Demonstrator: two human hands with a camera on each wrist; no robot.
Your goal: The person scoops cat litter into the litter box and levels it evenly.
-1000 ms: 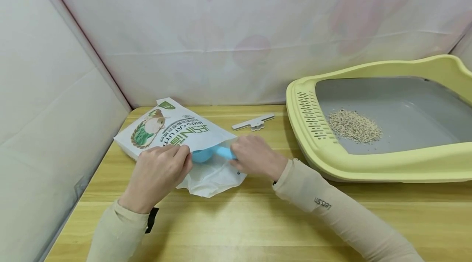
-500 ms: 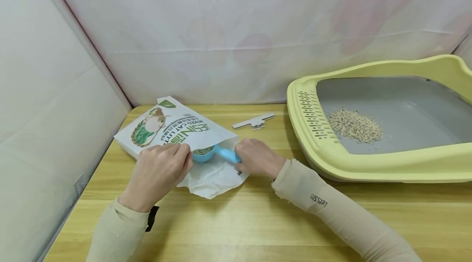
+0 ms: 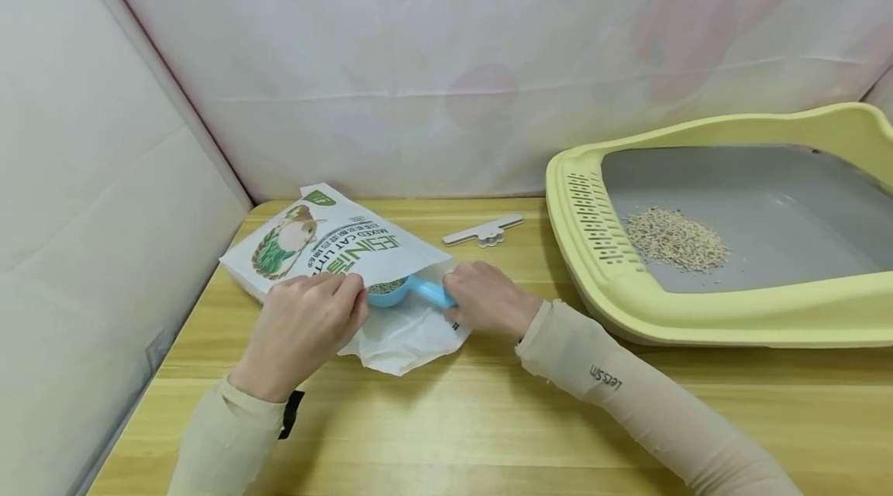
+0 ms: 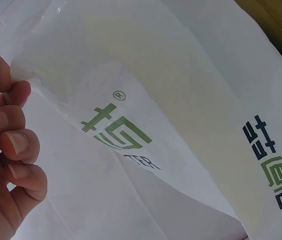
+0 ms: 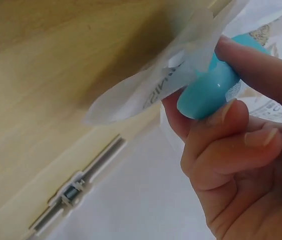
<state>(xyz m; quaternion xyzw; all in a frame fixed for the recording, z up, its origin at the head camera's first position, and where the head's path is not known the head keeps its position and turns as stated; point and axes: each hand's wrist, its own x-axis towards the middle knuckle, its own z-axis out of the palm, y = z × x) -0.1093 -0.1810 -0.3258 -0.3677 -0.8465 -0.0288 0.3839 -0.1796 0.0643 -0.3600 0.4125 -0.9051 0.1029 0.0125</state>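
Note:
A white cat litter bag [image 3: 370,244] lies on its side at the left of the table, its mouth facing the right hand. At the upper edge of that mouth, the left hand [image 3: 303,329] pinches the film between thumb and forefinger; the left wrist view shows its other fingers curled beside the bag [image 4: 125,135]. The right hand [image 3: 488,296] grips the handle of a light-blue scoop [image 3: 392,296]. Litter pellets show in the scoop's bowl, which is partly hidden under the bag's upper film. In the right wrist view, thumb and fingers hold the rounded handle end [image 5: 211,92].
A yellow-rimmed litter box [image 3: 614,310] stands at the right, with a small pile of pellets [image 3: 677,239] on its grey floor. A white sealing clip [image 3: 484,231] lies behind the right hand. White fabric walls [image 3: 418,147] border the wooden table [image 3: 446,418] behind and at left.
The scoop has come slightly outward and to the right with the right hand, and pellets now show in its bowl. The left hand keeps its hold on the bag's edge.

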